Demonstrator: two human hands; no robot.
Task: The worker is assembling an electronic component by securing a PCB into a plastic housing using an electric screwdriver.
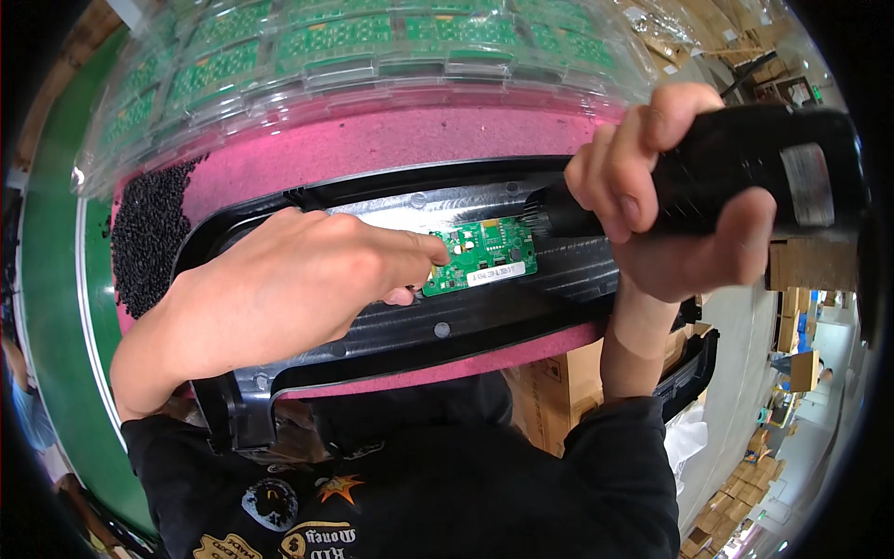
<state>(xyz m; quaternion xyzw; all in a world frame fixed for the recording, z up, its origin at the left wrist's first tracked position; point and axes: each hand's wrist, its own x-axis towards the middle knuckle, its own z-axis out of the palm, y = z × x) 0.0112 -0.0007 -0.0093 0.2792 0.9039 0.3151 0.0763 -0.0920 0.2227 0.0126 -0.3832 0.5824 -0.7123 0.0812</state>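
A green circuit board (484, 253) with a white label strip lies inside a long black plastic housing (372, 335). My left hand (298, 265) reaches in from the left, its fingertips closed on the board's left end. In my right hand (652, 186) is a thick black electric screwdriver (745, 163), tilted with its narrow end toward the board's upper right corner. My fingers wrap around its body. The exact tip is blurred, so contact with a screw cannot be made out.
Under the housing is a pink work surface (372, 140). A heap of small black screws (154, 238) sits at its left. Clear plastic trays (372, 70) with several green boards stand along the far side. Cardboard boxes (559, 387) and another black housing (691, 373) are at the near right.
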